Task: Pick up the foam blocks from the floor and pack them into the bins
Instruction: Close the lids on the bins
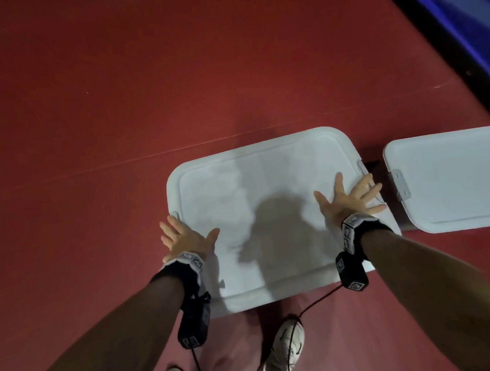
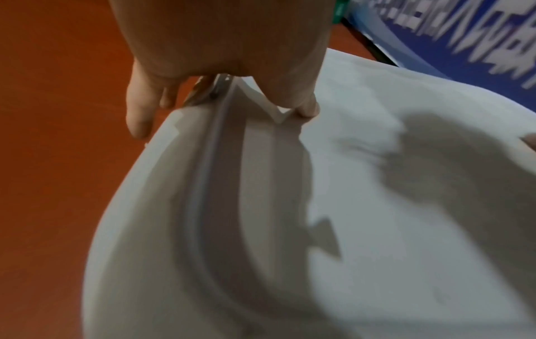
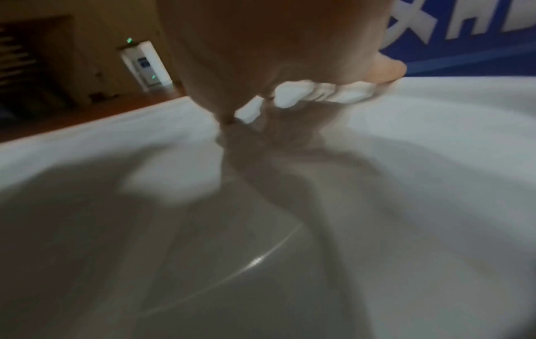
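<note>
Fingers [image 1: 338,183] of the right hand [image 1: 350,199] lie straight and fanned wide, flat on the right part of a white bin lid [image 1: 256,212]; the outer ones reach over the lid's right rim, where a pale latch [image 1: 362,167] sits. In the right wrist view that hand [image 3: 278,45] presses down with a white ribbed clip [image 3: 321,94] under its fingertips; the picture is too blurred to tell how they meet it. The left hand [image 1: 184,240] is likewise flat and spread at the lid's left edge, thumb lying on the lid surface, the other fingers hanging over the rim beside a small latch [image 1: 176,215]. In the left wrist view this hand [image 2: 220,45] straddles the rim [image 2: 203,183], the thumb [image 2: 304,101] touching the top of the lid and the other fingers [image 2: 142,110] down the outer side.

The lid is smooth, matte white, rectangular with rounded corners and a raised border line running just inside its edge; shadows of the hands and head fall across its middle. It covers the bin beneath, so nothing of the inside shows. The bin stands on a dark red floor [image 1: 96,107], directly in front of the person's white shoes [image 1: 285,347]. Just to its right, apart by a narrow gap, stands a second white lidded bin [image 1: 446,178] with a grey latch [image 1: 402,184] on its near side. Black wrist straps [image 1: 351,237] with cables sit on both forearms. A blue banner [image 1: 460,17] runs along the far right.
</note>
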